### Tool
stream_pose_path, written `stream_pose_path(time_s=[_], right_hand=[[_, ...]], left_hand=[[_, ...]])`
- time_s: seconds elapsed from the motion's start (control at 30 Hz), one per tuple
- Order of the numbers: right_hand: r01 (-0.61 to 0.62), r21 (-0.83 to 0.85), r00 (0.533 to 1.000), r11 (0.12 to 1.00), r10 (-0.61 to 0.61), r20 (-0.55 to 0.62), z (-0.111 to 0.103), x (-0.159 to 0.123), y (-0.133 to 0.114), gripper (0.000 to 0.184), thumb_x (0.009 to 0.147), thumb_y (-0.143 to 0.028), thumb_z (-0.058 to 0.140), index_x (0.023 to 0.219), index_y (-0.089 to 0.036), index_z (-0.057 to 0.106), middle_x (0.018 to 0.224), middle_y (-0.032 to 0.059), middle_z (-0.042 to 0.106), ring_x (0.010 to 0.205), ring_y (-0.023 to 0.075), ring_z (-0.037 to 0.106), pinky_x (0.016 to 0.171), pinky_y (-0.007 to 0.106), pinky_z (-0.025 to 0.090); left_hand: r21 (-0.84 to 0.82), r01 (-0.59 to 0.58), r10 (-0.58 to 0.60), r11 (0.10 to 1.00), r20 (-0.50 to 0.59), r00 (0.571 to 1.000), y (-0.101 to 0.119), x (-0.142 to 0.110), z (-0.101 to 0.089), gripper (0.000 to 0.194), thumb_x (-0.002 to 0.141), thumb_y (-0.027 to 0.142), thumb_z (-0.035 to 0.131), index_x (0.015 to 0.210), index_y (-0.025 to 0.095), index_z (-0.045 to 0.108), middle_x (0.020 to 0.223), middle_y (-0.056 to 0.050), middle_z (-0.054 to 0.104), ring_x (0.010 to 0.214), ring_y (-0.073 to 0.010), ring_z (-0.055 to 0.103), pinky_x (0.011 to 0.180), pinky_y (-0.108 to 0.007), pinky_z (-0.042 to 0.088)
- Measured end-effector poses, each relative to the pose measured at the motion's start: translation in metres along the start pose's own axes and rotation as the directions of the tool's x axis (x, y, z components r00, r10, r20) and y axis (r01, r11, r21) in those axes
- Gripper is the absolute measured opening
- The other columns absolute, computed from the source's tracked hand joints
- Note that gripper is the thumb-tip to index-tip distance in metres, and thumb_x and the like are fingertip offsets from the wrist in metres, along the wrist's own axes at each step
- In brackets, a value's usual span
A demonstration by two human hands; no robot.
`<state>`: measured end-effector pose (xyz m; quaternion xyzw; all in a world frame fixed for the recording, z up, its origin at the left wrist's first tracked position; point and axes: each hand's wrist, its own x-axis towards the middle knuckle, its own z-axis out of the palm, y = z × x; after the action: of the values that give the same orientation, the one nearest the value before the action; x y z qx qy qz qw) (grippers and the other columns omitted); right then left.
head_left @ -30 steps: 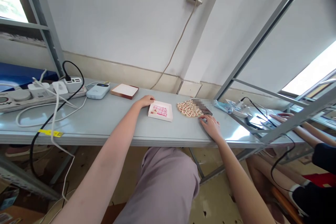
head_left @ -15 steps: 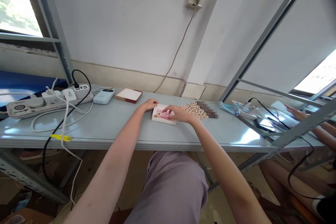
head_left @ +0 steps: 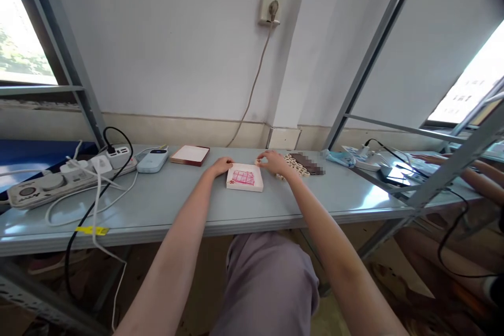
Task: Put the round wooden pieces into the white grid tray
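A shallow white open box lies on the grey table in front of me, with a pink grid drawn on its floor. Some small reddish marks or pieces show at its front left corner. My left hand grips the box's back left corner, thumb and fingers closed on the edge. At the back right corner, my right hand is in a pinch; a tiny pale thing seems to be at its fingertips, too small to name. Right beside that hand lies a heap of small round beige pieces with dark marks, partly covered by the hand.
A brown-edged box lid and a pale blue power bank lie to the left. Farther left is a power strip with tangled cables. A blue plastic wrapper lies at right. Beyond a metal post, another person's arms reach over the table.
My right hand has moved off the box's middle to its back right corner, uncovering the pink grid. My left hand stays at the box's left side. The camera view has shifted slightly.
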<state>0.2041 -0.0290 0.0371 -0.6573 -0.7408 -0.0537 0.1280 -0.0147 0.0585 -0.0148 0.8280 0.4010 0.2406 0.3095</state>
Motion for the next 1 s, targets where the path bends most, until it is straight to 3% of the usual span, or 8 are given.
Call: stream_pose_path(time_s=[0.17, 0.5, 0.63, 0.73, 0.8, 0.87, 0.93, 1.0], right_hand=[[-0.086, -0.134, 0.996, 0.987, 0.088, 0.007, 0.008, 0.001, 0.026, 0.032, 0.083, -0.041, 0.046, 0.103, -0.023, 0.063, 0.119, 0.0106, 0.054, 0.112, 0.0271, 0.042, 0.089, 0.045, 0.031], [-0.135, -0.203, 0.991, 0.97, 0.13, -0.037, 0.03, -0.001, 0.032, 0.035, 0.085, -0.041, 0.042, 0.107, -0.023, 0.062, 0.12, 0.012, 0.053, 0.112, 0.03, 0.042, 0.091, 0.054, 0.027], [-0.157, -0.144, 0.987, 0.977, 0.151, -0.052, 0.026, -0.002, 0.036, 0.036, 0.084, -0.041, 0.045, 0.114, -0.024, 0.058, 0.121, 0.0118, 0.053, 0.114, 0.0309, 0.041, 0.091, 0.056, 0.027], [-0.164, -0.016, 0.978, 0.986, 0.16, -0.134, 0.02, -0.001, 0.03, 0.035, 0.085, -0.037, 0.045, 0.116, -0.024, 0.056, 0.12, 0.0099, 0.055, 0.114, 0.0286, 0.043, 0.093, 0.051, 0.03], [-0.049, 0.099, 0.991, 0.994, 0.061, -0.116, 0.016, 0.0, 0.017, 0.031, 0.084, -0.032, 0.046, 0.112, -0.023, 0.058, 0.118, 0.008, 0.056, 0.11, 0.0246, 0.047, 0.092, 0.042, 0.035], [0.146, 0.21, 0.989, 0.967, -0.146, -0.017, 0.014, 0.002, -0.004, 0.028, 0.081, -0.026, 0.05, 0.107, -0.022, 0.06, 0.115, 0.0058, 0.059, 0.103, 0.0201, 0.052, 0.088, 0.033, 0.039], [0.29, 0.249, 0.944, 0.924, -0.32, 0.087, 0.015, 0.002, -0.028, 0.028, 0.077, -0.023, 0.054, 0.105, -0.023, 0.062, 0.112, 0.0044, 0.061, 0.1, 0.0189, 0.054, 0.085, 0.03, 0.04], [0.353, 0.212, 0.907, 0.911, -0.389, 0.161, 0.016, 0.003, -0.052, 0.033, 0.073, -0.024, 0.059, 0.106, -0.025, 0.062, 0.116, 0.0038, 0.059, 0.105, 0.0219, 0.052, 0.089, 0.033, 0.038]], left_hand=[[0.012, 0.011, -0.011, 1.0, 0.005, 1.0, 0.003, -0.002, -0.002, 0.03, 0.072, 0.021, 0.045, 0.095, 0.015, 0.063, 0.106, -0.007, 0.066, 0.1, -0.02, 0.058, 0.086, -0.027, 0.045], [0.009, 0.011, -0.011, 1.0, 0.007, 1.0, 0.004, -0.002, -0.002, 0.029, 0.074, 0.02, 0.044, 0.095, 0.014, 0.062, 0.106, -0.008, 0.065, 0.098, -0.0189, 0.059, 0.084, -0.025, 0.045], [0.001, 0.023, -0.023, 1.0, 0.005, 1.0, 0.006, -0.003, -0.002, 0.03, 0.074, 0.02, 0.045, 0.097, 0.012, 0.062, 0.106, -0.009, 0.065, 0.098, -0.0191, 0.059, 0.084, -0.025, 0.045], [-0.011, 0.035, -0.035, 0.999, -0.006, 0.999, 0.008, -0.005, -0.002, 0.032, 0.073, 0.019, 0.044, 0.098, 0.011, 0.062, 0.107, -0.01, 0.065, 0.097, -0.0195, 0.059, 0.084, -0.025, 0.045], [-0.013, 0.03, -0.03, 0.999, -0.01, 0.999, 0.009, -0.006, -0.002, 0.033, 0.073, 0.019, 0.044, 0.099, 0.009, 0.062, 0.106, -0.011, 0.065, 0.097, -0.0198, 0.059, 0.083, -0.026, 0.045], [-0.008, 0.014, -0.014, 1.0, -0.01, 1.0, 0.009, -0.005, -0.002, 0.033, 0.073, 0.019, 0.044, 0.098, 0.009, 0.062, 0.106, -0.011, 0.065, 0.096, -0.02, 0.059, 0.083, -0.027, 0.045], [-0.006, -0.008, 0.008, 1.0, -0.012, 1.0, 0.007, -0.004, -0.002, 0.032, 0.072, 0.02, 0.045, 0.096, 0.01, 0.063, 0.105, -0.01, 0.065, 0.096, -0.0199, 0.059, 0.083, -0.027, 0.044], [-0.012, -0.029, 0.029, 1.0, -0.015, 0.999, 0.005, -0.002, -0.001, 0.03, 0.072, 0.022, 0.045, 0.093, 0.011, 0.064, 0.103, -0.009, 0.066, 0.095, -0.0197, 0.059, 0.084, -0.027, 0.044]])
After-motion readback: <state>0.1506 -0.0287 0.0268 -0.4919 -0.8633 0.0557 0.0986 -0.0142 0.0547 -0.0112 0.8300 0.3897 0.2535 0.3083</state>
